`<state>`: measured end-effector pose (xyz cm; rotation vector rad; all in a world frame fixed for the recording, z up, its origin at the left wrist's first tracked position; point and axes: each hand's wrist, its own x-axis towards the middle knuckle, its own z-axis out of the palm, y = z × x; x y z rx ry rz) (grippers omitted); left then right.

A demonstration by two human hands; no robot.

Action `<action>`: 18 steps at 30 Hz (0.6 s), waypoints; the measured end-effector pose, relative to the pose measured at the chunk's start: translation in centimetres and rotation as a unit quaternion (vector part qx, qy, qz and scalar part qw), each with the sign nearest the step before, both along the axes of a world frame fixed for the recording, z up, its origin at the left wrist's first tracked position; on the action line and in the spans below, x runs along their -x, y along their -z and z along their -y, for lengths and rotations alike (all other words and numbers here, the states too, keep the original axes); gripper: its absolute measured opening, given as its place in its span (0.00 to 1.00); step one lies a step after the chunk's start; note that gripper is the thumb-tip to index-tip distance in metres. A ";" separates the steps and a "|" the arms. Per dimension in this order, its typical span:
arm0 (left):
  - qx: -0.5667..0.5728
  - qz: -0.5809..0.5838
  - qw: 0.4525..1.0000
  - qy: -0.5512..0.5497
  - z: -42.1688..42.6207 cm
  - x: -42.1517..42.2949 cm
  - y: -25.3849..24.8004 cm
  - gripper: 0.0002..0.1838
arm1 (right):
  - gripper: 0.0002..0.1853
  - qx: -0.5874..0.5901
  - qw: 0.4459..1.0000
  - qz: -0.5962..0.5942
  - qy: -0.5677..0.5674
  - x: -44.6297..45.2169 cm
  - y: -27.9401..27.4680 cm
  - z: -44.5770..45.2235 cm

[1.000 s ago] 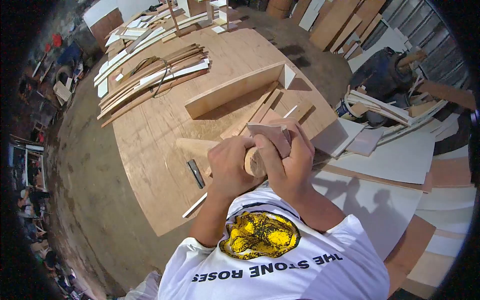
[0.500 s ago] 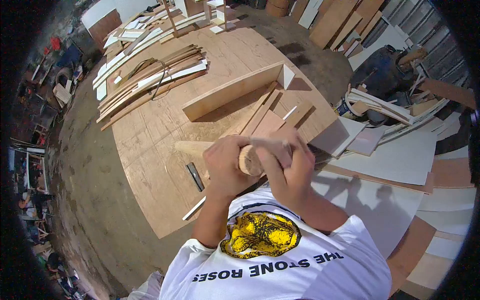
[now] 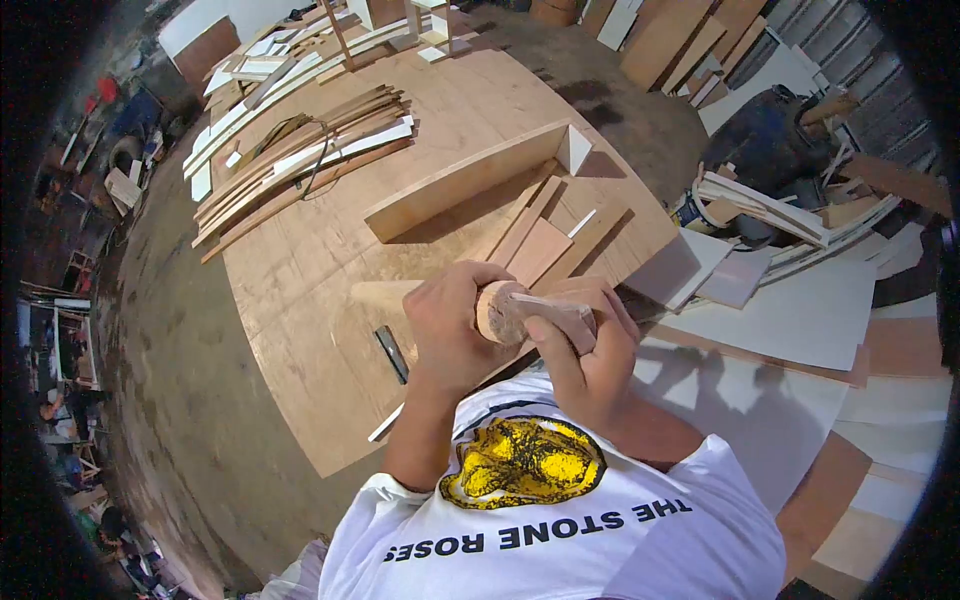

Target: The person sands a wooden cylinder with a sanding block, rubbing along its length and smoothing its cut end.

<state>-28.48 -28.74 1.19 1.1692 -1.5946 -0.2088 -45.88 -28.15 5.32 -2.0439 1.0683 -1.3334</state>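
Note:
My left hand [image 3: 450,315] is closed around a round, tapered wooden leg [image 3: 372,293], whose flat end points toward me. In my right hand [image 3: 597,350] is a flat, pale pinkish-brown sanding block [image 3: 560,318], gripped between thumb and fingers. One edge of the block lies against the leg's round end face. On the table just left of my left wrist is a narrow dark tool [image 3: 391,354], its kind unclear.
Beneath my hands is a large plywood table [image 3: 300,340]. A long wooden board assembly [image 3: 470,180] stands across it, with loose boards [image 3: 540,250] nearby. Bundled wood strips [image 3: 310,160] lie at the far left. White panels [image 3: 760,310] and a dark barrel [image 3: 757,135] are to the right.
The sanding block was blurred across the leg's upper edge; it has shifted down and now shows sharply against the end face. My left hand keeps hold of the leg, nearly unmoved.

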 end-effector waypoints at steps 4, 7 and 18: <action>-0.006 0.023 1.000 -0.009 -0.1 -0.5 -0.6 0.28 | 0.09 -0.037 0.998 0.041 0.006 0.5 0.2 1.3; -0.007 -0.008 1.000 -0.018 -0.4 -0.9 -0.6 0.28 | 0.09 -0.073 0.991 0.110 0.000 0.4 0.8 1.6; 0.046 0.010 0.999 0.008 -0.2 -1.6 -0.9 0.27 | 0.08 0.031 0.999 0.020 -0.024 -1.8 -0.8 2.6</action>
